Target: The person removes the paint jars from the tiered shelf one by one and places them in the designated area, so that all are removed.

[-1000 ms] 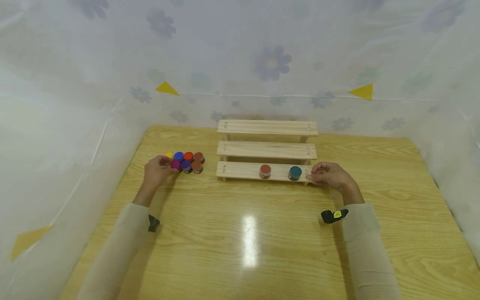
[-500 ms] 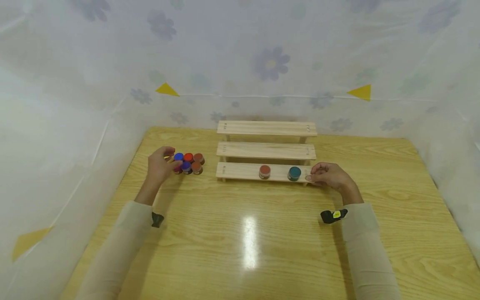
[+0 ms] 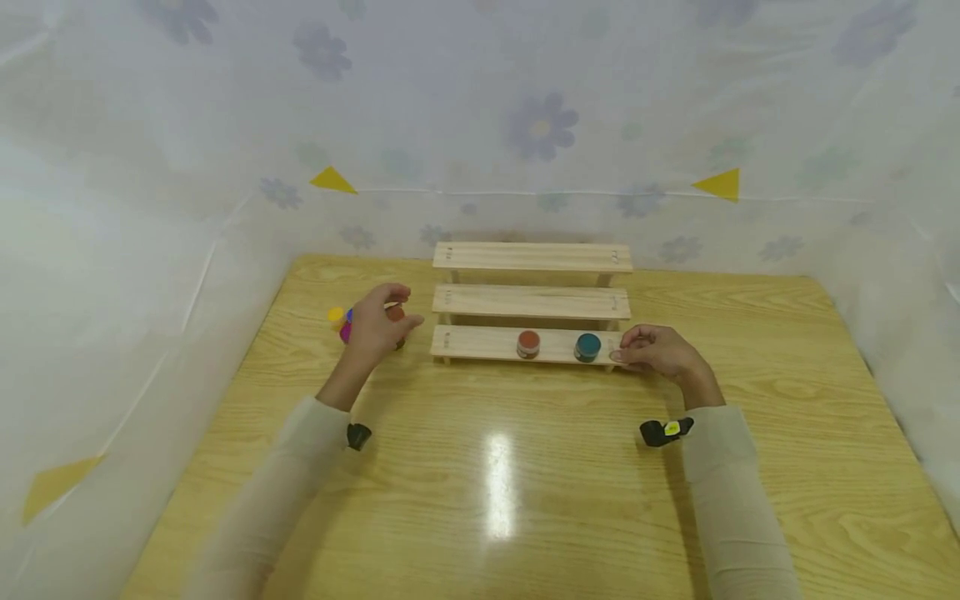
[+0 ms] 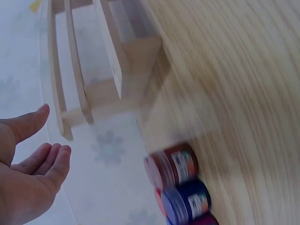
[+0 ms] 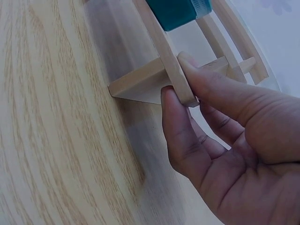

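Observation:
My left hand [image 3: 375, 325] is over the cluster of small paint jars at the left, hiding much of it. Its thumb and fingers are spread apart with nothing between them. A yellow jar [image 3: 335, 314] and a magenta jar [image 3: 345, 332] show beside it; the left wrist view has a brown jar [image 4: 173, 166] and a dark blue jar [image 4: 190, 201] below the hand. My right hand [image 3: 660, 350] pinches the right end of the lowest board [image 5: 176, 70] of a three-tier wooden rack [image 3: 480, 342]. On that board stand a reddish-brown jar [image 3: 528, 344] and a teal jar [image 3: 587, 347].
The rack's middle board [image 3: 532, 301] and top board [image 3: 532, 256] rise behind the lowest one. A flowered white sheet [image 3: 480, 150] encloses the back and sides of the wood-grain table [image 3: 585, 483]. Yellow triangles [image 3: 717, 185] mark the sheet.
My left hand has left the magenta jar, opened its fingers and moved right across the cluster towards the rack. The right hand keeps its pinch on the board end.

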The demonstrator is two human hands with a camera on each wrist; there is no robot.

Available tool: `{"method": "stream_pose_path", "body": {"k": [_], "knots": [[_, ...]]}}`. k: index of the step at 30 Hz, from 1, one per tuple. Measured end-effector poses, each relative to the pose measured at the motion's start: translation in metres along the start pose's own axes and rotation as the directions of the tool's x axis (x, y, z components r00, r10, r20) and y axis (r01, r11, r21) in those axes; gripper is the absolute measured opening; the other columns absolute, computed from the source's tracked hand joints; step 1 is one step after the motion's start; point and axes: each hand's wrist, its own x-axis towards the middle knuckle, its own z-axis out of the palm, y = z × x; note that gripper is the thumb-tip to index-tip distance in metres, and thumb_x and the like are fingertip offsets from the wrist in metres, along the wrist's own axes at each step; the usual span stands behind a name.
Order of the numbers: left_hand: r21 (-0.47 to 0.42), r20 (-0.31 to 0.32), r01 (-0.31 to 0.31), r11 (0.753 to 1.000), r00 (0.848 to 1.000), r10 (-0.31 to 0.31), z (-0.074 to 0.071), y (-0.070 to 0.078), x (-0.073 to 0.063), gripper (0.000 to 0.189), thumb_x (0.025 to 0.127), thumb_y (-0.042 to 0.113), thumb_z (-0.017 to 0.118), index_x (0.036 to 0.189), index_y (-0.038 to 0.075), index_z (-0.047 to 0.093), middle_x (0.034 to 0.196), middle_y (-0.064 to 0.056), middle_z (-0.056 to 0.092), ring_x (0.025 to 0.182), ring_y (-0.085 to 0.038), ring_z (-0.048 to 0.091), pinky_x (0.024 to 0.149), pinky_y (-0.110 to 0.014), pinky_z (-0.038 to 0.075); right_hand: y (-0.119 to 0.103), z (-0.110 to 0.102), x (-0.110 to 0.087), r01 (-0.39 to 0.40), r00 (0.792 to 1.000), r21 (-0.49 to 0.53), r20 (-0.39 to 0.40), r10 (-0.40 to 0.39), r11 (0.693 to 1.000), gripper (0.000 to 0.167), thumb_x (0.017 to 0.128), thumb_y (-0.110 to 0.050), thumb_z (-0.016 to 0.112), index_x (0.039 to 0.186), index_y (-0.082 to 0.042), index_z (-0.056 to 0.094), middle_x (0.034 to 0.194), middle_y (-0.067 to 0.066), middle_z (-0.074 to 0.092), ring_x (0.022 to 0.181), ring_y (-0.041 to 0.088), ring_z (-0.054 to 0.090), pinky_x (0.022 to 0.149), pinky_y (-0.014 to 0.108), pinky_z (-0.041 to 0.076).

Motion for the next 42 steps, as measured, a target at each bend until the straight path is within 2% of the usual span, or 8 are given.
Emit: {"method": "stream_pose_path", "body": {"k": [7,13,17,22,28,33,42], "knots": [[-0.093,0.054,-0.045,0.995,0.997,0.05,0.035,0.016,0.002,0.047,0.081,0.005,0.074,0.123,-0.003,0.055,0.124,-0.019,0.057,0.118,-0.032,0.054,0.103,-0.042,0.049,0.001,0.0,0.002,-0.014,1.0,-0.018,-0.02,0.014,1.0,0.02,0.086,-0.013,0.07,0.097,-0.006,0.054,0.079,-0.006,0.061,0.077,0.013,0.065,0.079,0.027,0.059],[-0.141,0.156,0.011,0.99,0.988,0.012,0.063,0.026,0.001,0.049,0.081,0.009,0.075,0.125,0.0,0.055,0.127,-0.018,0.057,0.121,-0.032,0.055,0.097,-0.042,0.052,-0.001,0.0,0.001,-0.003,1.0,-0.019,-0.007,0.003,1.0,0.021,0.086,-0.014,0.07,0.098,-0.005,0.055,0.08,-0.008,0.062,0.079,0.009,0.066,0.079,0.026,0.059],[-0.147,0.209,0.025,0.989,0.978,0.007,0.082,0.03,0.0,0.05,0.081,0.012,0.075,0.125,0.001,0.055,0.129,-0.017,0.057,0.122,-0.031,0.054,0.098,-0.041,0.052,-0.004,0.001,0.001,-0.005,1.0,-0.023,-0.001,0.005,1.0,0.022,0.086,-0.015,0.07,0.099,-0.004,0.055,0.081,-0.009,0.062,0.08,0.007,0.066,0.079,0.026,0.058],[-0.114,0.234,-0.01,0.993,0.972,0.037,0.101,0.031,-0.003,0.048,0.08,0.014,0.076,0.123,0.004,0.057,0.126,-0.015,0.058,0.119,-0.029,0.056,0.099,-0.038,0.051,-0.004,0.003,0.003,-0.006,1.0,-0.007,0.003,0.006,1.0,0.019,0.087,-0.013,0.069,0.098,-0.005,0.055,0.079,-0.008,0.061,0.079,0.009,0.066,0.079,0.026,0.059],[-0.099,0.248,-0.037,0.994,0.967,0.06,0.118,0.031,-0.008,0.048,0.078,0.012,0.078,0.12,0.001,0.058,0.12,-0.012,0.061,0.111,-0.026,0.061,0.095,-0.032,0.054,-0.001,0.005,0.006,-0.007,1.0,-0.002,0.015,0.007,1.0,0.02,0.087,-0.013,0.069,0.098,-0.006,0.054,0.08,-0.009,0.062,0.081,0.008,0.066,0.081,0.027,0.058],[-0.088,0.252,-0.032,0.996,0.966,0.054,0.129,0.036,-0.008,0.042,0.077,0.013,0.079,0.115,0.004,0.061,0.113,-0.01,0.063,0.105,-0.024,0.062,0.09,-0.029,0.056,-0.002,0.005,0.004,-0.011,1.0,-0.014,0.009,0.011,1.0,0.021,0.087,-0.014,0.069,0.099,-0.005,0.054,0.08,-0.009,0.062,0.081,0.009,0.066,0.081,0.027,0.058],[-0.094,0.265,-0.008,0.996,0.964,0.033,0.135,0.041,-0.007,0.036,0.078,0.013,0.078,0.109,0.009,0.062,0.108,-0.006,0.064,0.098,-0.021,0.063,0.082,-0.027,0.057,-0.004,0.005,0.002,-0.007,1.0,-0.024,-0.002,0.007,1.0,0.022,0.086,-0.014,0.07,0.097,-0.005,0.054,0.078,-0.006,0.061,0.077,0.012,0.066,0.078,0.027,0.059]]}}
